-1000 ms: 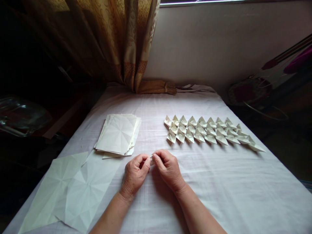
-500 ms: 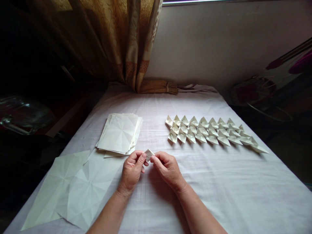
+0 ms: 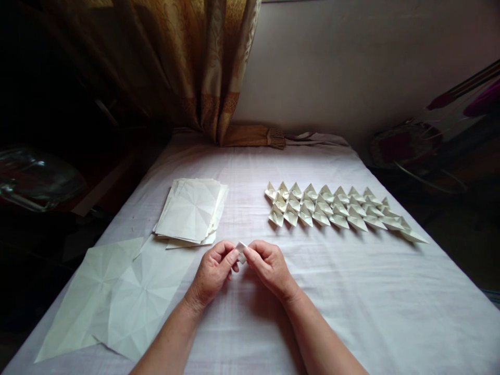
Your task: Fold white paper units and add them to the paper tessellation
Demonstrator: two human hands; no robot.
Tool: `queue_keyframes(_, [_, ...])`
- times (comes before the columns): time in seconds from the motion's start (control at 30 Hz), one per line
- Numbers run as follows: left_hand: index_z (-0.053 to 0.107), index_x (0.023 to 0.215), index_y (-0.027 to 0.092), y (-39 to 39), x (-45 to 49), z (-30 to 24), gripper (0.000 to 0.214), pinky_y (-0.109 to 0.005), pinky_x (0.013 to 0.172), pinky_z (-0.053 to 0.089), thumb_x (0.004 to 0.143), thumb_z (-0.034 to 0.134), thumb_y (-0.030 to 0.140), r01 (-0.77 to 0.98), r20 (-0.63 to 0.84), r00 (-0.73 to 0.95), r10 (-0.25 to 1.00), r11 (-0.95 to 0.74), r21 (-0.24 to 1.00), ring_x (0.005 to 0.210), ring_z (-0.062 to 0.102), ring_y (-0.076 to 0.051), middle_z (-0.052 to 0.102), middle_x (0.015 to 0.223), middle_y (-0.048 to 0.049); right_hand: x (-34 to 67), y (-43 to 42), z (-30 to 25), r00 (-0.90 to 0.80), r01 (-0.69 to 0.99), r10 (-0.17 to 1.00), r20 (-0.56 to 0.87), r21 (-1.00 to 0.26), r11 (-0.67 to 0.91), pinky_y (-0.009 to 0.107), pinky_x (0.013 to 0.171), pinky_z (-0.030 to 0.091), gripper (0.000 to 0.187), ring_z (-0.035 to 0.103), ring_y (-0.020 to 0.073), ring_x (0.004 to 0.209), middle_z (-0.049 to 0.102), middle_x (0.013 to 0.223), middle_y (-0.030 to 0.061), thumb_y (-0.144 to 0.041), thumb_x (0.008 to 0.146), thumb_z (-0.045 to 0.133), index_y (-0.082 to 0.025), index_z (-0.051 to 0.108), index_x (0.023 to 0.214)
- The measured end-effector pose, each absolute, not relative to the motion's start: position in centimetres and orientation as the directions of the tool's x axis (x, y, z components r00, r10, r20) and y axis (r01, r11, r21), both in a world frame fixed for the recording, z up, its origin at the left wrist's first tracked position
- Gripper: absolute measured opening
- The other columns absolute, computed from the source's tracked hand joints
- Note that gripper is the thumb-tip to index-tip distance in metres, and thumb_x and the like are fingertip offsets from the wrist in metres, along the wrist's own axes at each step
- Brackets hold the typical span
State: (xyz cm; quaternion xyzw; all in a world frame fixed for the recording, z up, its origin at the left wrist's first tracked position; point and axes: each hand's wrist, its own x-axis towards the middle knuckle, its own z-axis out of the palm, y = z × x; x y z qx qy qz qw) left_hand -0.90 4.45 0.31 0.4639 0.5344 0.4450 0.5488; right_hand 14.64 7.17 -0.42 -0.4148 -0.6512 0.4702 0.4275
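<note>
A small folded white paper piece is pinched between the fingertips of both hands, just above the white cloth. My left hand grips its left side with thumb and fingers closed. My right hand grips its right side the same way. Most of the piece is hidden by my fingers. Beyond my left hand lies a stack of creased white paper sheets. Beyond my right hand, several finished folded paper pieces lie in overlapping rows.
The table is covered with a white cloth. Large creased paper sheets lie flat at the near left. A brown curtain hangs at the far edge. Dark clutter stands off both table sides.
The small paper piece turned in my fingers, showing a flat face half a second ago, and is now tucked lower between the fingertips. Both hands stayed in nearly the same place.
</note>
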Motion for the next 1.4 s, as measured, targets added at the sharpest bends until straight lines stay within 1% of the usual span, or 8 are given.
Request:
queue_keyframes(0.17, [0.057, 0.074, 0.017, 4.40, -1.06, 0.41, 0.035, -0.018, 0.046, 0.040, 0.081, 0.061, 0.050, 0.065, -0.199, 0.090, 0.976, 0.194, 0.979, 0.049, 0.048, -0.008, 0.057, 0.060, 0.0017, 14.72, 7.14, -0.39, -0.288, 0.169, 0.931, 0.223, -0.945, 0.279, 0.021, 0.051, 0.037, 0.042, 0.046, 0.0094, 0.050, 0.051, 0.053, -0.0025, -0.040, 0.092, 0.050, -0.018, 0.056, 0.057])
queue_keyframes(0.3, [0.057, 0.075, 0.017, 4.38, -1.31, 0.57, 0.033, -0.018, 0.047, 0.041, 0.081, 0.060, 0.049, 0.044, -0.217, 0.118, 0.969, 0.213, 0.976, 0.050, 0.048, -0.009, 0.056, 0.061, 0.0018, 14.78, 7.02, -0.48, -0.338, 0.130, 0.913, 0.228, -0.950, 0.285, 0.021, 0.054, 0.040, 0.041, 0.048, 0.0093, 0.051, 0.055, 0.055, -0.0022, -0.039, 0.093, 0.049, -0.018, 0.059, 0.060])
queue_keyframes(0.53, [0.052, 0.071, 0.018, 4.14, -1.25, 0.39, 0.030, -0.018, 0.047, 0.037, 0.081, 0.060, 0.045, 0.088, -0.167, 0.067, 0.984, 0.161, 0.983, 0.047, 0.044, -0.008, 0.051, 0.056, 0.0040, 14.79, 7.26, -0.09, -0.368, 0.151, 0.906, 0.208, -0.948, 0.279, 0.021, 0.056, 0.042, 0.039, 0.051, 0.0104, 0.057, 0.057, 0.060, -0.0012, -0.042, 0.093, 0.048, -0.018, 0.059, 0.066])
queue_keyframes(0.8, [0.046, 0.064, 0.020, 4.22, -1.24, 0.46, 0.028, -0.020, 0.048, 0.037, 0.079, 0.060, 0.040, 0.198, -0.105, 0.138, 0.985, 0.076, 0.977, 0.048, 0.044, -0.009, 0.050, 0.053, 0.0043, 14.77, 7.10, -0.44, -0.359, 0.165, 0.909, 0.211, -0.944, 0.285, 0.022, 0.056, 0.043, 0.032, 0.051, 0.0107, 0.055, 0.058, 0.058, -0.0013, -0.036, 0.090, 0.053, -0.019, 0.058, 0.063])
queue_keyframes(0.93, [0.048, 0.063, 0.019, 4.08, -1.29, 0.47, 0.029, -0.020, 0.049, 0.037, 0.079, 0.059, 0.040, 0.158, -0.103, 0.064, 0.993, 0.092, 0.983, 0.048, 0.043, -0.009, 0.050, 0.054, 0.0041, 14.67, 7.19, -0.30, -0.357, 0.080, 0.916, 0.182, -0.971, 0.224, 0.021, 0.057, 0.043, 0.034, 0.053, 0.0107, 0.055, 0.060, 0.059, -0.0013, -0.041, 0.089, 0.055, -0.019, 0.060, 0.065])
queue_keyframes(1.07, [0.047, 0.067, 0.019, 4.06, -1.09, 0.27, 0.030, -0.020, 0.047, 0.037, 0.079, 0.060, 0.043, 0.027, -0.151, -0.014, 0.988, 0.152, 0.988, 0.047, 0.044, -0.008, 0.051, 0.053, 0.0046, 14.88, 7.44, -0.01, -0.387, 0.053, 0.913, 0.131, -0.985, 0.163, 0.021, 0.057, 0.043, 0.040, 0.053, 0.0109, 0.056, 0.059, 0.059, -0.0011, -0.046, 0.092, 0.049, -0.018, 0.060, 0.065])
queue_keyframes(1.17, [0.048, 0.069, 0.019, 4.13, -1.06, 0.09, 0.031, -0.019, 0.047, 0.037, 0.080, 0.061, 0.045, -0.005, -0.149, -0.001, 0.989, 0.149, 0.989, 0.047, 0.044, -0.008, 0.052, 0.054, 0.0048, 14.98, 7.47, -0.11, -0.399, 0.070, 0.910, 0.113, -0.986, 0.154, 0.021, 0.056, 0.042, 0.040, 0.052, 0.0108, 0.056, 0.058, 0.059, -0.0011, -0.045, 0.092, 0.048, -0.018, 0.060, 0.065])
queue_keyframes(1.4, [0.053, 0.072, 0.017, 4.18, -1.31, 0.24, 0.036, -0.018, 0.046, 0.037, 0.080, 0.063, 0.051, 0.019, -0.174, 0.087, 0.981, 0.173, 0.985, 0.048, 0.046, -0.007, 0.052, 0.055, 0.0046, 14.72, 7.31, -0.63, -0.308, 0.117, 0.934, 0.179, -0.967, 0.224, 0.021, 0.057, 0.040, 0.035, 0.047, 0.0099, 0.054, 0.052, 0.056, -0.0027, -0.037, 0.091, 0.050, -0.019, 0.054, 0.060])
